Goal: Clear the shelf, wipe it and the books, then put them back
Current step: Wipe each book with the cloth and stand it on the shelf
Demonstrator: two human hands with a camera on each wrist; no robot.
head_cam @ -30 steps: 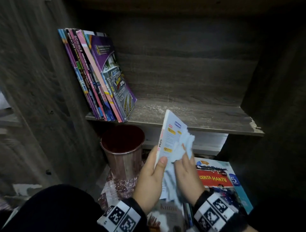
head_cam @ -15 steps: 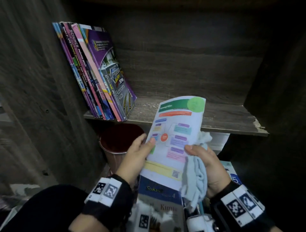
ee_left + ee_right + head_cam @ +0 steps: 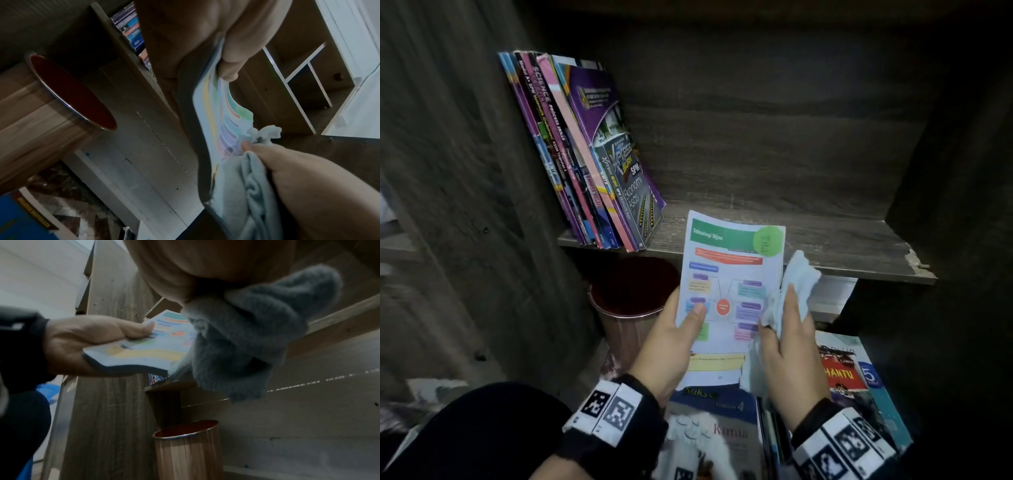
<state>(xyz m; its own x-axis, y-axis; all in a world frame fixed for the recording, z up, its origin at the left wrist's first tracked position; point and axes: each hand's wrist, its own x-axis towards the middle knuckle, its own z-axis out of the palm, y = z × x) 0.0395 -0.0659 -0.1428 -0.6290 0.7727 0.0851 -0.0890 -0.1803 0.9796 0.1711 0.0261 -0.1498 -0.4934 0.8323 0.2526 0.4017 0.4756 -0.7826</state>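
Note:
My left hand [image 3: 674,329] grips a thin white book [image 3: 726,294] with a green header and coloured chart, thumb on its face, held flat below the front edge of the dark wooden shelf [image 3: 825,240]. Along the book's right edge my right hand [image 3: 787,339] holds a pale blue cloth [image 3: 796,287] pressed against it. The same book [image 3: 222,123] and cloth [image 3: 248,181] show in the left wrist view, and again, book [image 3: 144,345] and cloth [image 3: 246,337], in the right wrist view. Several books [image 3: 585,150] lean at the shelf's left end.
A copper-coloured bin [image 3: 630,301] with a red inside stands under the shelf at the left. More books lie below my hands: a Kimia book [image 3: 715,431] and a teal book with a red title [image 3: 859,377]. The shelf's front right corner [image 3: 914,260] is chipped.
The book turned from edge-on to face-up and now lies flat in my left hand. My right hand and cloth slid from the cover to its right edge.

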